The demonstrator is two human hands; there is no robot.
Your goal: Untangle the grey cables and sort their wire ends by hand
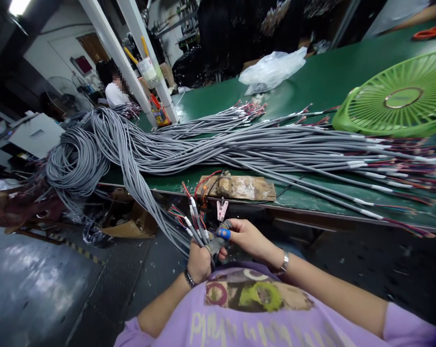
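Near my chest, my left hand [199,261] is closed round a small bunch of grey cables [199,235], whose white-banded ends and thin coloured wires point up. My right hand [244,237], with blue tape on a finger, pinches a dark greyish strip or cloth [217,243] beside the bunch; what exactly it is stays unclear. Just above the hands a pink clip [222,210] hangs at the table's edge. Behind it lies a wooden block [248,188] with red and black wires at its left end.
Long grey cables [189,149] stretch across the green table [322,72], some hanging over its front edge at the left. A green fan [402,96] stands at the right, a plastic bag [271,70] at the back. White posts rise left. A person [116,91] is far behind.
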